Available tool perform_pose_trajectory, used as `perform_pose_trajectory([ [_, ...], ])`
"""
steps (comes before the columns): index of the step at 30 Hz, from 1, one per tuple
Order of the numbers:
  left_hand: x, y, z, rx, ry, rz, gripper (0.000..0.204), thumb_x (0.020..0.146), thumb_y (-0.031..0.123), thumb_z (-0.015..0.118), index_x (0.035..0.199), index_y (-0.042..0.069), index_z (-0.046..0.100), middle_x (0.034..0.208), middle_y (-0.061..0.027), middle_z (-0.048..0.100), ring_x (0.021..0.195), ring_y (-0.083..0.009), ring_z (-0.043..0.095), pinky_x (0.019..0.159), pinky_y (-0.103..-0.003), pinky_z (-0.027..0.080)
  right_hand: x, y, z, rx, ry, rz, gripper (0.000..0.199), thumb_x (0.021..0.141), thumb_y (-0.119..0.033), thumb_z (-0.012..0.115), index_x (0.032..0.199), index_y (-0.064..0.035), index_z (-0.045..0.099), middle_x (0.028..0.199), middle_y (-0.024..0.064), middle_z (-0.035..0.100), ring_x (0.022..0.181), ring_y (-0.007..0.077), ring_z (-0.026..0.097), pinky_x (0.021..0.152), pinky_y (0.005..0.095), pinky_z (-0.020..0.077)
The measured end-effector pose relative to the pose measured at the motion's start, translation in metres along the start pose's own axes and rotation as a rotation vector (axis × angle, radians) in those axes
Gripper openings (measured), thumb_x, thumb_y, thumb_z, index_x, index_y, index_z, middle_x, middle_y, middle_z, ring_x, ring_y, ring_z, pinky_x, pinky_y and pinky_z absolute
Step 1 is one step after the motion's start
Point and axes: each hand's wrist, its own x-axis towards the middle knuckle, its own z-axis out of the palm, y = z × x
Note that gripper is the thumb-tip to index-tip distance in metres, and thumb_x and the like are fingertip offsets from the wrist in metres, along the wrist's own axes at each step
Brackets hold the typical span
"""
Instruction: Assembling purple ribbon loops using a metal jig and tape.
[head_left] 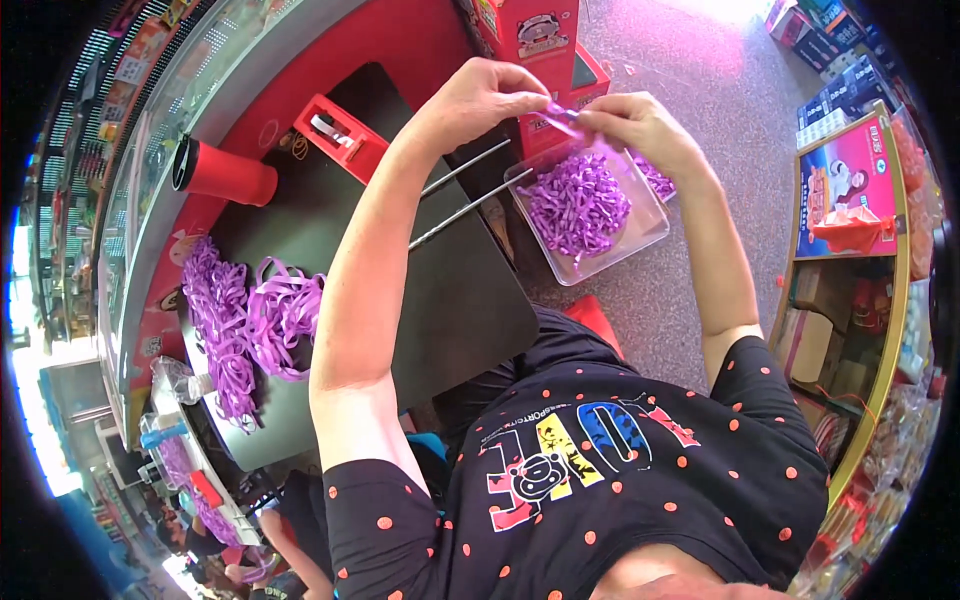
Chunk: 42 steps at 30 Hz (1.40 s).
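Note:
My left hand and my right hand are raised at the far side, fingertips close together. Both pinch a short purple ribbon stretched between them. Just below it stands a see-through plastic bin, partly filled with a heap of small folded purple ribbon pieces. On the dark table to my left lie a loose tangle of long purple ribbons and a denser pile of purple ribbon. My left forearm passes over the table and hides part of it.
Two thin metal rods jut from the table towards the bin. A red tumbler and a red tray are at the table's far left. Red boxes stand beyond the bin. A shelf unit is on the right. Other people sit at lower left.

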Motion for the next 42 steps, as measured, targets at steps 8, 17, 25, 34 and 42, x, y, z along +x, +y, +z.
perform_pose_trajectory([
  [8,-0.029,-0.032,-0.016,0.271,-0.109,-0.205,0.023,0.085,0.021,0.062,0.091,-0.001,0.066,0.08,-0.0038,0.061,0.077,-0.0112,0.056,0.07,-0.027,0.045,0.031,0.06,0.076,0.565,-0.3,0.084,0.023,0.09,-0.023,0.061,0.095,-0.0019,0.07,0.086,0.0019,0.068,0.073,0.0039,0.057,0.066,0.0175,0.045],
  [17,-0.05,-0.037,-0.012,0.546,-0.009,-0.274,0.021,0.081,0.017,0.061,0.09,-0.001,0.067,0.094,-0.0169,0.06,0.09,-0.0276,0.059,0.079,-0.035,0.047,0.017,0.058,0.135,0.695,-0.091,0.078,0.025,0.091,-0.024,0.061,0.096,-0.0007,0.068,0.087,0.0035,0.068,0.081,0.0079,0.061,0.074,0.0219,0.0472],
  [25,-0.077,-0.045,0.01,0.595,0.49,0.005,0.016,0.078,0.014,0.067,0.089,0.003,0.069,0.099,-0.0135,0.061,0.097,-0.028,0.058,0.088,-0.035,0.045,0.012,0.054,0.151,0.681,0.009,0.046,0.023,0.091,-0.021,0.061,0.094,0.0008,0.067,0.082,0.0022,0.067,0.072,0.0059,0.059,0.065,0.0188,0.0458],
  [34,-0.088,-0.05,0.03,0.591,0.55,-0.102,0.011,0.076,0.016,0.069,0.082,0.007,0.072,0.094,-0.0092,0.064,0.096,-0.0277,0.057,0.085,-0.038,0.044,0.013,0.059,0.157,0.72,0.022,0.073,0.028,0.091,-0.026,0.061,0.1,0.0004,0.068,0.087,0.005,0.069,0.073,0.006,0.059,0.066,0.0196,0.046],
  [42,-0.091,-0.067,0.036,0.522,0.633,-0.017,0.011,0.076,0.019,0.07,0.082,0.01,0.073,0.093,-0.0032,0.064,0.099,-0.026,0.053,0.088,-0.039,0.04,0.015,0.058,0.137,0.366,0.116,0.077,0.023,0.093,-0.02,0.057,0.103,-0.0001,0.066,0.087,0.0007,0.067,0.082,0.0057,0.058,0.073,0.0209,0.0468],
])
